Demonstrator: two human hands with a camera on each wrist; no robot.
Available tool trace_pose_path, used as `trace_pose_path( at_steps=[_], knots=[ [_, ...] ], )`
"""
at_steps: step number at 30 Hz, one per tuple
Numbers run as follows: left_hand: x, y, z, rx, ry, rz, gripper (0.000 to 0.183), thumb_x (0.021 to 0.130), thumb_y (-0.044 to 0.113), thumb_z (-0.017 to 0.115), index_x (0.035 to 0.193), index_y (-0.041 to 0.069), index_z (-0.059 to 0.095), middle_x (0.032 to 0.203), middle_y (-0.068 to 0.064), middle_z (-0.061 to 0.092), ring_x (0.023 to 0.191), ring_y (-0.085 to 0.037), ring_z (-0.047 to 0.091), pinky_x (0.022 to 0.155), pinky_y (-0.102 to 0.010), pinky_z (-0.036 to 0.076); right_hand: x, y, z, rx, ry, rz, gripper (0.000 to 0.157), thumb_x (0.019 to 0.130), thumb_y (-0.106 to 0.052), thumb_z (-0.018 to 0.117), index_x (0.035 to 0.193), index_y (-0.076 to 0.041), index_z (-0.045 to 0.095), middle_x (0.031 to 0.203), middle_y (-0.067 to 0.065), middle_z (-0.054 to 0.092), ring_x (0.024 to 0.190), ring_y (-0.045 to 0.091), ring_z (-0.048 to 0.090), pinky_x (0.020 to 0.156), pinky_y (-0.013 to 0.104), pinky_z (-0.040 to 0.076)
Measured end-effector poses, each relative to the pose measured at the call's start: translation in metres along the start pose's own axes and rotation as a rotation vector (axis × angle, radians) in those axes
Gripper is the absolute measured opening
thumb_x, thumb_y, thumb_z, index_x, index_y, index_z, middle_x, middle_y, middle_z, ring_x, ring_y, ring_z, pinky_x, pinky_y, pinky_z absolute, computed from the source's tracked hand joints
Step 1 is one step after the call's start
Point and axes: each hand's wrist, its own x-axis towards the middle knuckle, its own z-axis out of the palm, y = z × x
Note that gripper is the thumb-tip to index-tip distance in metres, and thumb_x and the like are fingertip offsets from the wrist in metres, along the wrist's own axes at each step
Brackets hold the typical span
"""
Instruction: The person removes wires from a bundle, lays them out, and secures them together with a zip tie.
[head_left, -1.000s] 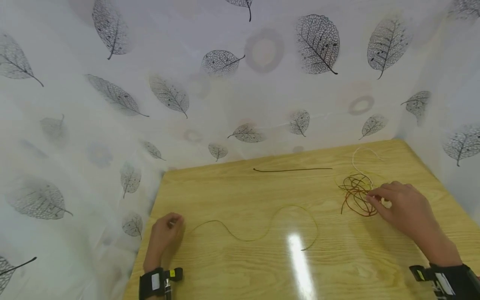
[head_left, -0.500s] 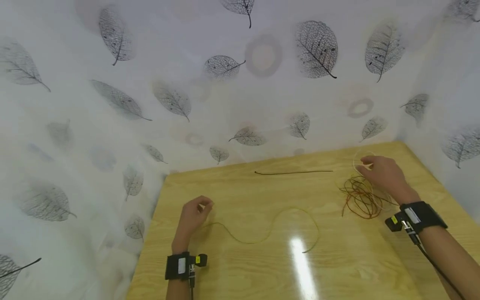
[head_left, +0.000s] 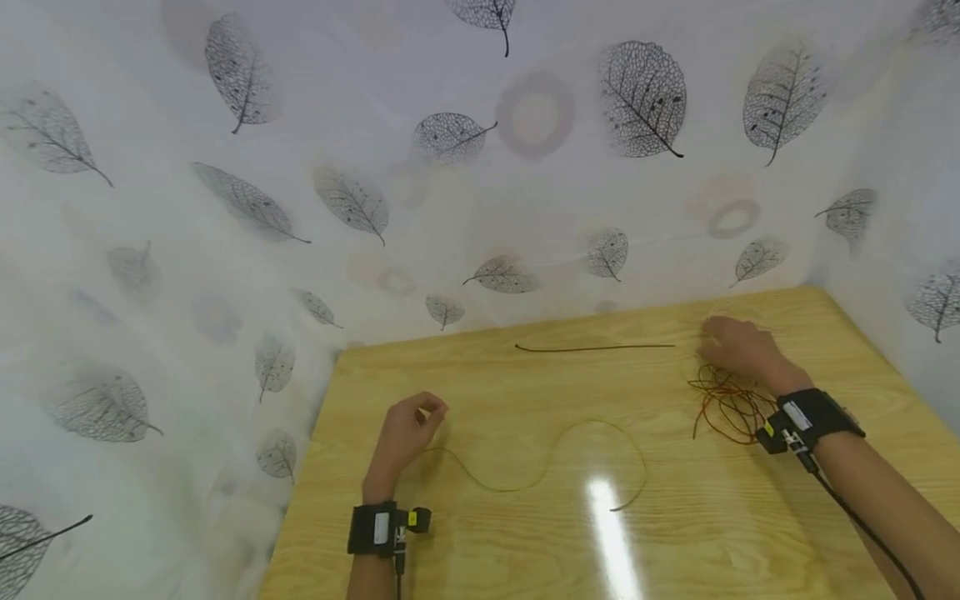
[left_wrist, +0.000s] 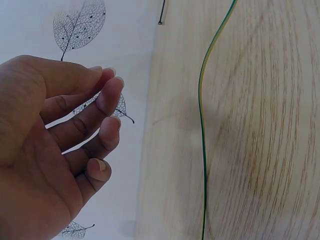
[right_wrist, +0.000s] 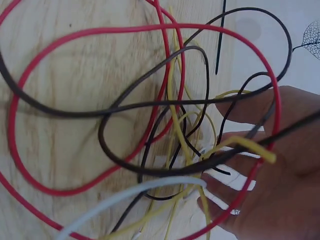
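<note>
My left hand (head_left: 405,429) hovers above the left side of the table, its fingers loosely curled, thumb and fingertips close together. Nothing shows between them in the left wrist view. Beneath it a thin green-and-yellow wire (left_wrist: 202,100) snakes across the wood. My right hand (head_left: 738,346) reaches over the back of a tangle of wires at the right. In the right wrist view, red wire (right_wrist: 110,30), black wire (right_wrist: 75,114) and yellow wire (right_wrist: 172,90) loop in front of its spread fingers. A white wire (right_wrist: 115,197) runs up to the fingertips, which are partly hidden.
A short dark wire (head_left: 592,348) lies straight near the back edge of the wooden table (head_left: 465,550). White leaf-print sheeting (head_left: 525,192) hangs behind and at both sides. Each wrist carries a strapped camera with a cable.
My left hand has moved right and forward from the table's left edge. The right hand has gone from the tangle's right side to its back, drifting slightly left.
</note>
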Motion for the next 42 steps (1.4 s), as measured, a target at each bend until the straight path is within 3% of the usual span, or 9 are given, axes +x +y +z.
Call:
trace_pose_path(
  at_steps=[7,12,18,22,25,31,36,38,42],
  knots=[
    [0.011,0.013,0.010,0.017,-0.034,0.041,0.009,0.095,0.023,0.065,0.095,0.016,0.072,0.086,0.005,0.070,0.062,-0.010,0.058,0.056,-0.028,0.049,-0.008,-0.015,0.005,0.013,0.251,-0.121,0.019,0.091,-0.010,0.064,0.104,0.000,0.073,0.096,0.024,0.072,0.079,0.039,0.066,0.068,0.056,0.050],
    [0.018,0.025,0.018,-0.030,-0.050,0.094,0.009,0.095,0.020,0.066,0.095,0.014,0.072,0.086,0.004,0.071,0.065,-0.010,0.061,0.059,-0.029,0.052,-0.009,-0.034,0.009,-0.008,0.352,-0.233,0.008,0.084,-0.010,0.074,0.087,-0.010,0.066,0.079,0.009,0.072,0.061,0.023,0.064,0.055,0.040,0.050],
    [0.021,0.035,0.025,-0.037,-0.068,0.148,0.010,0.095,0.019,0.065,0.096,0.012,0.072,0.086,0.004,0.071,0.068,-0.010,0.062,0.060,-0.029,0.053,-0.008,-0.053,0.009,0.010,0.309,-0.261,0.029,0.080,-0.010,0.078,0.102,-0.008,0.059,0.077,0.005,0.076,0.057,0.018,0.066,0.056,0.039,0.054],
    [0.026,0.045,0.030,-0.054,-0.106,0.153,0.011,0.096,0.019,0.064,0.098,0.012,0.072,0.089,0.003,0.072,0.070,-0.010,0.062,0.062,-0.030,0.053,-0.009,-0.064,0.008,-0.016,0.293,-0.295,0.029,0.081,-0.013,0.078,0.107,-0.009,0.064,0.079,0.002,0.076,0.065,0.021,0.069,0.085,0.050,0.049],
    [0.029,0.056,0.034,-0.074,-0.141,0.168,0.011,0.096,0.020,0.063,0.100,0.014,0.072,0.092,0.002,0.072,0.074,-0.010,0.062,0.065,-0.030,0.053,-0.008,-0.072,0.010,-0.049,0.338,-0.422,0.021,0.080,-0.013,0.078,0.101,-0.011,0.072,0.079,0.000,0.076,0.068,0.021,0.069,0.095,0.055,0.041],
    [0.039,0.099,0.047,-0.166,-0.195,0.299,0.016,0.099,0.020,0.060,0.111,0.016,0.069,0.106,0.005,0.070,0.090,-0.011,0.063,0.074,-0.032,0.054,-0.010,-0.085,0.019,-0.060,0.394,-0.652,0.018,0.076,-0.015,0.080,0.094,-0.015,0.078,0.080,-0.004,0.075,0.068,0.015,0.065,0.090,0.050,0.044],
    [0.048,0.128,0.069,-0.180,-0.260,0.442,0.031,0.100,0.016,0.058,0.130,0.010,0.060,0.127,0.000,0.063,0.098,-0.014,0.062,0.082,-0.033,0.053,-0.011,-0.099,0.026,-0.026,0.448,-0.775,0.030,0.094,-0.040,0.063,0.091,-0.015,0.079,0.076,-0.005,0.073,0.068,0.013,0.063,0.085,0.047,0.047],
    [0.049,0.133,0.077,-0.180,-0.284,0.450,0.036,0.100,0.015,0.058,0.136,0.010,0.055,0.134,-0.001,0.059,0.099,-0.015,0.062,0.083,-0.034,0.053,-0.013,-0.105,0.029,-0.003,0.465,-0.815,0.035,0.097,-0.042,0.058,0.090,-0.015,0.079,0.074,-0.004,0.072,0.067,0.013,0.063,0.083,0.046,0.048],
    [0.050,0.139,0.091,-0.145,-0.328,0.407,0.042,0.099,0.016,0.059,0.140,0.013,0.051,0.133,0.001,0.059,0.092,-0.011,0.062,0.080,-0.032,0.054,-0.017,-0.114,0.030,0.002,0.440,-0.836,0.016,0.089,-0.028,0.071,0.091,-0.014,0.079,0.075,-0.004,0.072,0.068,0.013,0.062,0.084,0.046,0.049]
  ],
)
